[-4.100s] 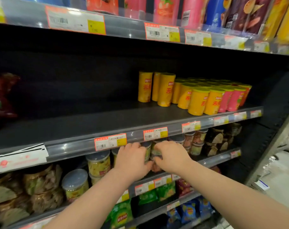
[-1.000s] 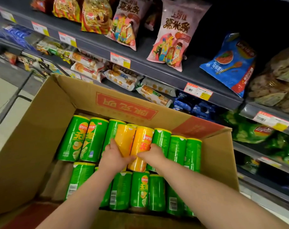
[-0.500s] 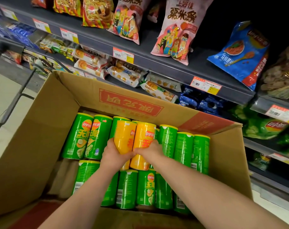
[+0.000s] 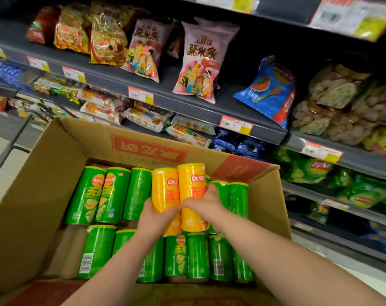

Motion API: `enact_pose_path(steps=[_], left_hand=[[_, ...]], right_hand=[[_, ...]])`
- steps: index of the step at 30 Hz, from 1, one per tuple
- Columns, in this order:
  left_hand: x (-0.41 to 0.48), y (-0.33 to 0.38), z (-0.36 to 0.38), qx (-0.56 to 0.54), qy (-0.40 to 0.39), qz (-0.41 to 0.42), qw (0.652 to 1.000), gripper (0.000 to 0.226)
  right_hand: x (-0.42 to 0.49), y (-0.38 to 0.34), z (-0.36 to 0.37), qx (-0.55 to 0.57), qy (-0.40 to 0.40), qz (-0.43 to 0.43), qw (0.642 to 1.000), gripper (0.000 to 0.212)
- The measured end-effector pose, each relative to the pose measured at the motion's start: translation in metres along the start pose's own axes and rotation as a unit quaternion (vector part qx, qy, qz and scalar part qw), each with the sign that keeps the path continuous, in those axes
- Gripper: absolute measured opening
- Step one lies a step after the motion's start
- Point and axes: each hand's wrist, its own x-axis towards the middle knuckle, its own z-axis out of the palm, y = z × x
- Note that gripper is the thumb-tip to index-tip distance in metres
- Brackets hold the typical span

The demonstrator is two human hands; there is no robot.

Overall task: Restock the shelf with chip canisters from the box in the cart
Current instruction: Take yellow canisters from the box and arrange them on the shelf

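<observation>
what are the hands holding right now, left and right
left hand: closed, holding the left yellow canister
right hand: closed, holding the right yellow canister

From the yellow cans [image 4: 188, 180], green cans [image 4: 99, 195] crowd the box [image 4: 33, 195] floor at 9, 6 and 3 o'clock. You have a bare cardboard patch [image 4: 66, 250] at 8 o'clock, beside the left wall [image 4: 17, 228]. At 12 the back wall [image 4: 95, 140] rises, the shelf [image 4: 226, 107] and its bags [image 4: 201, 62] beyond.
</observation>
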Motion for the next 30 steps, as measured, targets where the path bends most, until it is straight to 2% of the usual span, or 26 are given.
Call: enact_pose_path(steps=[2,4,6,11,16,18,21,30], left_hand=[[-0.013,0.008,0.017,-0.011,-0.03,0.01,0.999,0.077],[-0.029,0.018,0.037,-0.019,-0.062,0.019,0.998,0.059],[-0.043,0.024,0.06,-0.01,-0.096,0.031,0.995,0.053],[-0.088,0.047,0.121,0.021,-0.169,0.071,0.983,0.088],[-0.141,0.061,0.182,0.043,-0.228,0.114,0.966,0.055],[-0.166,0.066,0.205,0.048,-0.245,0.132,0.959,0.057],[-0.2,0.073,0.239,0.073,-0.268,0.152,0.948,0.082],[-0.296,0.071,0.339,0.093,-0.326,0.199,0.92,0.061]], right_hand=[[-0.017,0.005,-0.025,0.014,0.02,-0.003,1.0,0.065],[-0.035,0.014,-0.052,0.034,0.043,-0.003,0.998,0.066],[-0.053,0.024,-0.08,0.059,0.069,0.004,0.996,0.067],[-0.096,0.059,-0.147,0.115,0.134,0.008,0.984,0.071],[-0.147,0.096,-0.211,0.17,0.193,0.002,0.966,0.064],[-0.166,0.113,-0.236,0.186,0.215,0.001,0.959,0.067],[-0.192,0.137,-0.271,0.205,0.246,-0.001,0.947,0.071],[-0.269,0.215,-0.371,0.242,0.301,-0.019,0.922,0.067]])
